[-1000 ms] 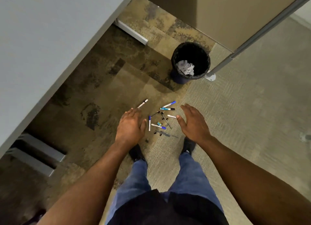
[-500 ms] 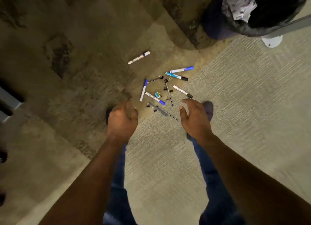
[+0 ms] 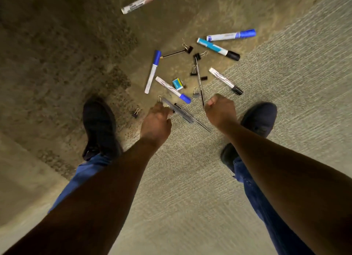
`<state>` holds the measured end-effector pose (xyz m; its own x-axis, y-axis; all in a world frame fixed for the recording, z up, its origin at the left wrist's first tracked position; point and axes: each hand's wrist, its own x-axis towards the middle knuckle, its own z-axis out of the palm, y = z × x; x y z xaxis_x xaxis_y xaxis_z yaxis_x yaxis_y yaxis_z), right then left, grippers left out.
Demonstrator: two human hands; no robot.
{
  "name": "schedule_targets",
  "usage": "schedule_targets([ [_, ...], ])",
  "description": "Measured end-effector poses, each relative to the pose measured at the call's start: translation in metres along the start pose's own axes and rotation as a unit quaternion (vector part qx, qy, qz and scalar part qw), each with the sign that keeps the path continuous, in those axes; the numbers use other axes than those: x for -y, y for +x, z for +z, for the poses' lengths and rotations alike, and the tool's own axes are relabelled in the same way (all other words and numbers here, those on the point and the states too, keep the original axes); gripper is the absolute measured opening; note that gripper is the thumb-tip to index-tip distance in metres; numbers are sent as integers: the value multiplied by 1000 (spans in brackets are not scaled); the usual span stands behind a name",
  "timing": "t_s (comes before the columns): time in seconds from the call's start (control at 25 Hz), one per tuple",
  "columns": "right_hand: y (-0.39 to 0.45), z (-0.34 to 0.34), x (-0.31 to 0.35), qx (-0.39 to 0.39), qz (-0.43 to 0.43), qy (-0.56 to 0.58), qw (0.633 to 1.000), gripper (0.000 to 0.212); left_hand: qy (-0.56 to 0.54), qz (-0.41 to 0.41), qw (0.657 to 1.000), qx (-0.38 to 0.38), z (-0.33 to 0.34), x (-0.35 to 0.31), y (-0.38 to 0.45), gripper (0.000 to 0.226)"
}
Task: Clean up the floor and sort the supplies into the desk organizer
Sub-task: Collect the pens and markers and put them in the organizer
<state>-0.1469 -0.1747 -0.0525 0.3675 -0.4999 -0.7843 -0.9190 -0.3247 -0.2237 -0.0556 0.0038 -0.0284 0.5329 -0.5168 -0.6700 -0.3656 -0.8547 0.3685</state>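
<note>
**Both hands low over scattered supplies on the carpet**

The left hand (image 3: pixel 156 122) reaches down with its fingers curled at the near end of a grey pen (image 3: pixel 179 112), beside a binder clip (image 3: pixel 159 98); whether it actually grips either one cannot be told. The right hand (image 3: pixel 219 110) hangs loosely curled and holds nothing, just beside the tip of a thin black pen (image 3: pixel 199 79). Ahead of the hands, markers lie strewn on the carpet (image 3: pixel 285 83): a blue-capped marker (image 3: pixel 153 71), another (image 3: pixel 172 89), a third (image 3: pixel 230 35), a teal marker (image 3: pixel 218 49) and a black-capped marker (image 3: pixel 225 81). A small teal box (image 3: pixel 177 83) sits among several black binder clips. One marker (image 3: pixel 144 0) lies well apart, farther out.
</note>
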Motion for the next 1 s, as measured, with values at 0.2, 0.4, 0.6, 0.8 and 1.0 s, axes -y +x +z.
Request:
schedule_targets([
  [0.2, 42, 24, -4, 0, -7, -75, 997, 36, 195, 170, 966, 19, 46, -3, 36, 26],
  [0.4, 47, 32, -19, 12, -23, -37, 999, 28, 275, 265, 924, 29, 55, 6, 54, 22],
  [0.6, 25, 13, -40, -14, -26, 27, 999, 11, 316, 329, 889, 35, 45, 9, 58, 21],
  [0.8, -18, -11, -50, -42, -94, 47, 994, 7, 43, 261, 964, -25, 23, -8, 20, 22],
  [1.0, -36, -30, -30, 113, -147, 89, 979, 6, 3, 165, 985, -53, -9, -15, -15, 41],
])
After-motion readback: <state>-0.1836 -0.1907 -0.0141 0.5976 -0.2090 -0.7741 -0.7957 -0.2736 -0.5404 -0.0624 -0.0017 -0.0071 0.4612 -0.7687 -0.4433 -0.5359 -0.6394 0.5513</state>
